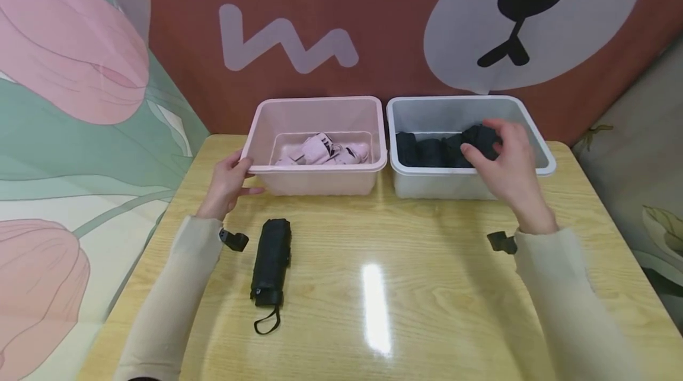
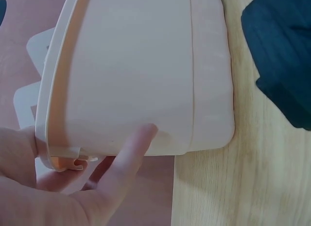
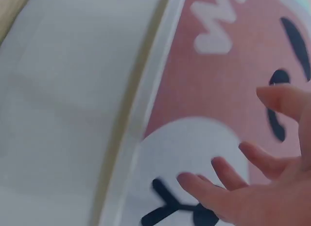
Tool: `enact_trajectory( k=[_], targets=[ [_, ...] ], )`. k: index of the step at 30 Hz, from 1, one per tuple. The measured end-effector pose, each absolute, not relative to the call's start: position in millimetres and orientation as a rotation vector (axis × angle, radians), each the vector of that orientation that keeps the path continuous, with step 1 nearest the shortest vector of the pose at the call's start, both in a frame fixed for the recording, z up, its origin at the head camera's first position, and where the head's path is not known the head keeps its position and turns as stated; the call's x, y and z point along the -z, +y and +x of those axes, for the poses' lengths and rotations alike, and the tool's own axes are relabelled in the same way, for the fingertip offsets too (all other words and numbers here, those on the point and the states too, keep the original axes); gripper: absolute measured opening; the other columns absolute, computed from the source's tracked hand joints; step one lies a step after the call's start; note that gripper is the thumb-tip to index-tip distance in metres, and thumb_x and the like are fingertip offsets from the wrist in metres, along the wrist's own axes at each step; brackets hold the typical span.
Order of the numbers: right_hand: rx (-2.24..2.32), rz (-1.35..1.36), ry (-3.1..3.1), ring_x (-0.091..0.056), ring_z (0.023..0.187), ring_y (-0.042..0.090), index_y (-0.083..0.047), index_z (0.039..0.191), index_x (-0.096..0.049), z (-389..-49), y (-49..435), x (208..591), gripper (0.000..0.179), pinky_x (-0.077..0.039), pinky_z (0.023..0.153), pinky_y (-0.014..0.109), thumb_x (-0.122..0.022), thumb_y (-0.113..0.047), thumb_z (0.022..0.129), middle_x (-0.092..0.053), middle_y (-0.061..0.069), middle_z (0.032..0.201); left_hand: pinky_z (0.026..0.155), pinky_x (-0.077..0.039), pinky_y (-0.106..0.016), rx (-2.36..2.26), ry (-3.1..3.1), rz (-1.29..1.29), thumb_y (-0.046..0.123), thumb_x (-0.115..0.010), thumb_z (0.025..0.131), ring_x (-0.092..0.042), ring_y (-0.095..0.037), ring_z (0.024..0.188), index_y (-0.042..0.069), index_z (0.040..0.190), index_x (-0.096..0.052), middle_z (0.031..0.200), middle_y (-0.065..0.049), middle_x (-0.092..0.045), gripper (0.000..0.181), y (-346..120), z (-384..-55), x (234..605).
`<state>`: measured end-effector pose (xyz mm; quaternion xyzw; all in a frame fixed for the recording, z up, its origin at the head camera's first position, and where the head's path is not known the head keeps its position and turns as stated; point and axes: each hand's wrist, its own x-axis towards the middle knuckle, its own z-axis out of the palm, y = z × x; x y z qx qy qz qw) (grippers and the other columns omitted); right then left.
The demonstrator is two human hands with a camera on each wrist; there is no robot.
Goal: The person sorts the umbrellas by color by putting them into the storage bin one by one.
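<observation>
My left hand (image 1: 226, 185) grips the left front corner of a pink plastic bin (image 1: 320, 183), thumb at the rim. In the left wrist view one finger (image 2: 131, 155) lies straight along the bin's outer wall. Inside are several crumpled pale-pink items (image 1: 320, 149) with dark markings. My right hand (image 1: 513, 162) hovers over the right front part of a pale grey bin (image 1: 443, 185), fingers spread and loosely bent. Beneath it, several dark bundles (image 1: 427, 153), seemingly rolled cloth, lie in a row. The right wrist view shows nothing in that hand.
A folded black umbrella (image 1: 271, 259) with a wrist loop lies on the wooden table (image 1: 331, 310), near my left forearm. Both bins stand side by side at the back edge, against a brown wall (image 1: 384, 31) with a cartoon face.
</observation>
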<state>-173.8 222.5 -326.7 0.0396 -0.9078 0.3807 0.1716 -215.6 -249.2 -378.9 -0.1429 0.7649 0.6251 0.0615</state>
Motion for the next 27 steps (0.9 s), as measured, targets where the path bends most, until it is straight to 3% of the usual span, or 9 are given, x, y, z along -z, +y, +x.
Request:
enact_trajectory(
  k=[11,17,23,27],
  targets=[
    [-1.203,0.452,-2.702,-0.047,0.123,0.036,0.002,0.137,-0.044,-147,152,332,0.057,-0.049,0.101,0.052,-0.068,-0.018,0.089,-0.046,0.022,0.133,0.091,-0.055,-0.049,-1.840,2.354,-0.433,0.028,-0.042,0.101,-0.051,-0.029,0.119,0.020,0.152,-0.033,0.149,-0.014,-0.041,0.052,-250,-216,378],
    [-1.154,0.644,-2.833,-0.053,0.108,0.030,-0.003,0.140,-0.043,-136,108,354,0.061,-0.052,0.093,0.046,-0.068,-0.027,0.089,-0.047,0.017,0.130,0.092,-0.054,-0.049,-1.824,2.361,-0.441,0.028,-0.042,0.101,-0.051,-0.030,0.120,0.019,0.151,-0.034,0.148,-0.015,-0.042,0.051,-249,-216,377],
    [-1.131,0.775,-2.956,-0.049,0.124,0.030,-0.007,0.141,-0.043,-122,57,385,0.065,-0.045,0.107,0.047,-0.067,-0.035,0.089,-0.044,0.015,0.138,0.091,-0.055,-0.048,-1.816,2.366,-0.462,0.029,-0.042,0.101,-0.050,-0.032,0.124,0.021,0.151,-0.034,0.149,-0.013,-0.041,0.051,-247,-217,377],
    [-1.134,0.883,-2.991,-0.050,0.119,0.026,-0.007,0.138,-0.046,-112,28,406,0.060,-0.048,0.103,0.040,-0.068,-0.032,0.088,-0.047,0.014,0.133,0.091,-0.055,-0.048,-1.821,2.369,-0.475,0.029,-0.042,0.101,-0.049,-0.032,0.124,0.020,0.151,-0.034,0.149,-0.013,-0.041,0.051,-247,-216,377]
  ],
)
